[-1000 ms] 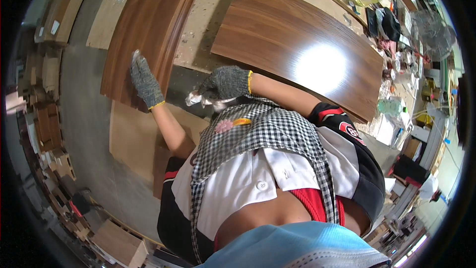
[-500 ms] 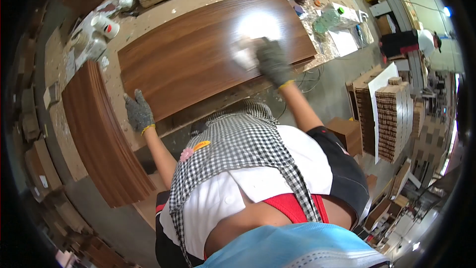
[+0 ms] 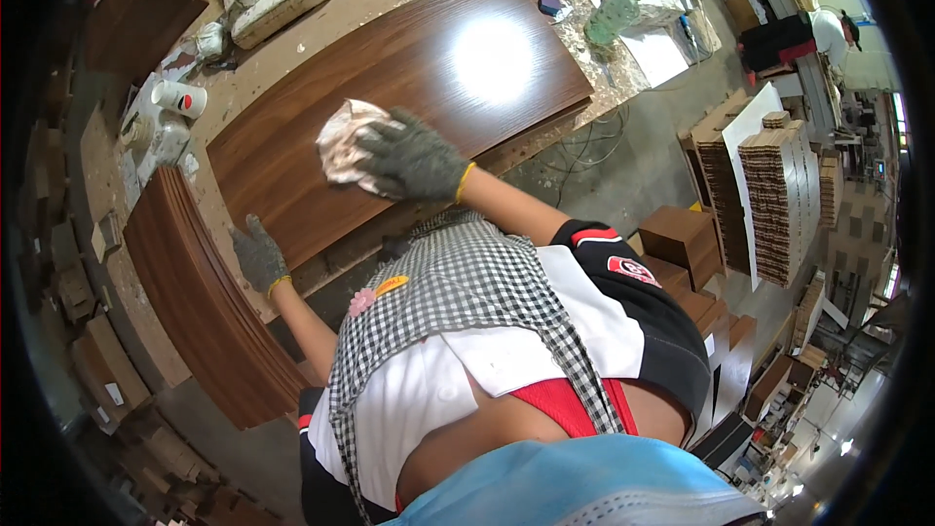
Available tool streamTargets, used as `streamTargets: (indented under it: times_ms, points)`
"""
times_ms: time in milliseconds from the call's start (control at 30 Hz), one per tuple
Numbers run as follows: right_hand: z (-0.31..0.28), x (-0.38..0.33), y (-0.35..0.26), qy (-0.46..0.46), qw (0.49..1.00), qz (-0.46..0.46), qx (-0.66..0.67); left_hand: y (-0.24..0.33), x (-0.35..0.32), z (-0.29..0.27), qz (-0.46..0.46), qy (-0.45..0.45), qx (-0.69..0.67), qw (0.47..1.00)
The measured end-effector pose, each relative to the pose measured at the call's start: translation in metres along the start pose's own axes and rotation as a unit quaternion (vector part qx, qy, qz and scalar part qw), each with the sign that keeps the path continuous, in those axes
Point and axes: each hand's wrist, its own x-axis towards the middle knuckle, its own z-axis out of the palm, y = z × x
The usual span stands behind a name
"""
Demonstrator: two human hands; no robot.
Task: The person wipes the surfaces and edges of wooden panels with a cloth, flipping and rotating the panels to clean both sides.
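Right hand (image 3: 414,158) presses a crumpled rag (image 3: 343,141) flat on the dark wood panel (image 3: 409,78), fingers closed over it. Left hand (image 3: 258,253) steadies the panel's near edge, fingers spread and holding nothing. Best to wipe along the grain with even pressure.

A dusty workbench (image 3: 292,34) carries a dark wood-grain panel (image 3: 409,88) across its middle, with paper cups (image 3: 180,97) far left and a green bottle (image 3: 612,15) far right.
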Motion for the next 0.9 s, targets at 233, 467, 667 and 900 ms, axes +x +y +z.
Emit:
streamTargets:
  times_ms: [233,467,667,900]
  points:
    - [-0.110,-0.136,0.272,0.052,0.881,0.439,-0.169,-0.003,-0.002,-0.005,0.037,0.047,-0.047,0.997]
    - [-0.135,-0.055,0.296,0.108,0.930,0.349,-0.034,-0.175,0.019,0.032,0.162,0.137,0.007,0.977]
    - [0.012,0.072,0.199,0.036,0.897,0.309,-0.312,-0.119,0.009,0.030,0.111,0.131,-0.227,0.959]
    - [0.225,0.237,-0.026,0.036,0.993,-0.046,-0.098,-0.099,0.012,0.057,0.122,0.130,-0.318,0.931]
